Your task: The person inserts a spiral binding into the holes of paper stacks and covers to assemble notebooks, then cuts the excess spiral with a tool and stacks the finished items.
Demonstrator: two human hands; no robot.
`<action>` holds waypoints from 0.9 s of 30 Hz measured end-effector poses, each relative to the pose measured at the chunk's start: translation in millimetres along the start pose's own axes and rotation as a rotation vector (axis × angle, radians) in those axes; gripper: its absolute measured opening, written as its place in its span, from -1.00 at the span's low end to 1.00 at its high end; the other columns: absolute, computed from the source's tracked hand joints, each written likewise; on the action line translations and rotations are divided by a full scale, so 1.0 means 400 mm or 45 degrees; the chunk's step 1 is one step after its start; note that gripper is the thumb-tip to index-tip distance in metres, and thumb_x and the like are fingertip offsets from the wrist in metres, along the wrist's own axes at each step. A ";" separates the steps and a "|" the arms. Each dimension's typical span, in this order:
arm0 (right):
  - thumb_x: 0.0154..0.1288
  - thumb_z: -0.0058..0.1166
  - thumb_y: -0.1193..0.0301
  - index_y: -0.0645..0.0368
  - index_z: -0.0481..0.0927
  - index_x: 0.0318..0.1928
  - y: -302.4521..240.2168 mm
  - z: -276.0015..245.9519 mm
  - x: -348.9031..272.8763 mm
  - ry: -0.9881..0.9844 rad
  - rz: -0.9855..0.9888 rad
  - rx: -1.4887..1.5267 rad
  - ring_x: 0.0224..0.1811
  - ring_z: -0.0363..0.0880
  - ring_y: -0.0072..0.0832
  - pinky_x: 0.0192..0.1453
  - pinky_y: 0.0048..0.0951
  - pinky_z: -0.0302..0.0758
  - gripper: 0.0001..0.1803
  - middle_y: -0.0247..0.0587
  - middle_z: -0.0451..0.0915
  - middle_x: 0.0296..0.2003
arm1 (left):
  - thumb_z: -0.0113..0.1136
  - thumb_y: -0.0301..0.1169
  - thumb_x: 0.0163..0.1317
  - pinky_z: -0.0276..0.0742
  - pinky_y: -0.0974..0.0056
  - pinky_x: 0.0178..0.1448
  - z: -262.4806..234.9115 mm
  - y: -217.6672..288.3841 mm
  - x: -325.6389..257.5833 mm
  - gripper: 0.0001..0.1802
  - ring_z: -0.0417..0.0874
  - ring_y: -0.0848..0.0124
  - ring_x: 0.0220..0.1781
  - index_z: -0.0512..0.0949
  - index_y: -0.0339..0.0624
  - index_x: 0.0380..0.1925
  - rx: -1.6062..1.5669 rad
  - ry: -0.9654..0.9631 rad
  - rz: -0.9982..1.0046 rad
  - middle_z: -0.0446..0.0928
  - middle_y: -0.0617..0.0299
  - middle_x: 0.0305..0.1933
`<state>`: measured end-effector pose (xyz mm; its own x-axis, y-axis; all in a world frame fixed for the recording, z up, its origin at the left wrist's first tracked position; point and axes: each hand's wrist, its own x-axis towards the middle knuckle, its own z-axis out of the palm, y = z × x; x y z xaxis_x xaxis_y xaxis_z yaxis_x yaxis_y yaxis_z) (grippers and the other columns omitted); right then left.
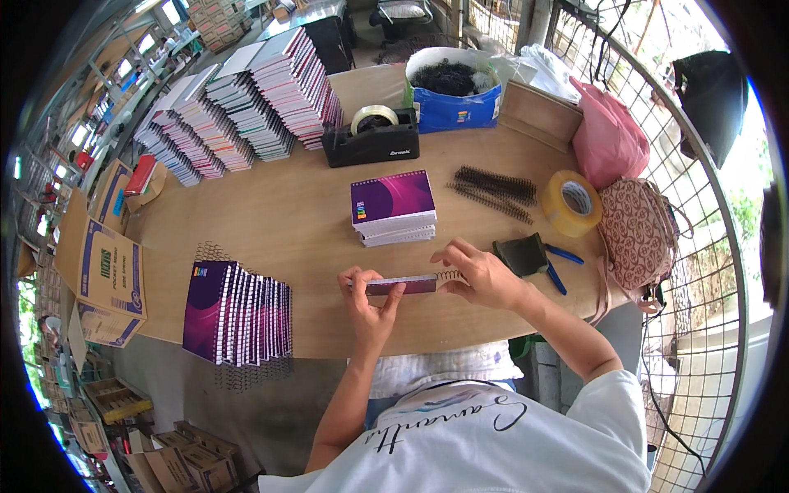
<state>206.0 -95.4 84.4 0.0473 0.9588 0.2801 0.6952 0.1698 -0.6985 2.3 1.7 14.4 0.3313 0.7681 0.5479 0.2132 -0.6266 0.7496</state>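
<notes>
A purple notebook (413,285) is held on edge, its bound side up, over the near part of the table. My left hand (370,311) grips its left part, thumb on the near cover. At the notebook's right end, a dark wire coil (449,275) sticks out, pinched between the thumb and fingers of my right hand (481,275). Just beyond my hands lies a stack of purple notebooks (393,201). To the left, a fanned row of purple notebooks (238,314) has coil ends jutting from both sides. Loose black coils (496,191) lie beyond my right hand.
Tall notebook stacks (271,90) stand far left, near a black tape dispenser (371,138) and a blue box (456,90) of black coils. Right are a tape roll (571,203), blue-handled pliers (559,267), and a patterned bag (641,226). A carton (107,267) sits left.
</notes>
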 end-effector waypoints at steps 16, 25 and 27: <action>0.29 0.18 0.15 0.01 0.61 -0.04 0.007 0.045 -0.015 0.059 -0.141 -0.577 0.15 0.44 -0.08 0.15 0.04 0.42 -0.68 -0.14 0.51 0.08 | 0.53 -0.19 0.05 0.37 0.04 0.01 -0.006 0.005 -0.009 -0.52 0.38 0.12 -0.06 0.44 -0.20 -0.25 -0.035 -0.033 0.064 0.34 0.10 -0.19; 0.26 0.15 0.01 0.25 0.62 0.04 0.061 -0.101 -0.109 -0.096 0.858 -1.026 0.25 0.35 0.07 0.21 0.13 0.37 -0.43 0.13 0.29 0.29 | 0.57 -0.12 -0.06 0.36 0.06 0.02 -0.065 -0.005 0.000 -0.41 0.39 0.15 -0.09 0.40 -0.17 -0.23 -0.034 -0.179 0.099 0.34 0.16 -0.23; 0.26 0.14 0.02 0.28 0.66 0.00 0.077 -0.146 -0.089 0.167 0.366 -0.587 0.22 0.40 0.04 0.22 0.04 0.39 -0.44 0.14 0.34 0.28 | 0.57 -0.09 -0.08 0.39 0.04 -0.03 -0.046 -0.018 -0.004 -0.38 0.40 0.14 -0.11 0.39 -0.16 -0.22 -0.049 -0.167 0.114 0.37 0.17 -0.25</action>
<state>267.7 -137.6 91.2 0.3497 0.9105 0.2208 0.8815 -0.2400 -0.4067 -16.6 7.3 14.9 0.4651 0.6842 0.5617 0.1427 -0.6842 0.7152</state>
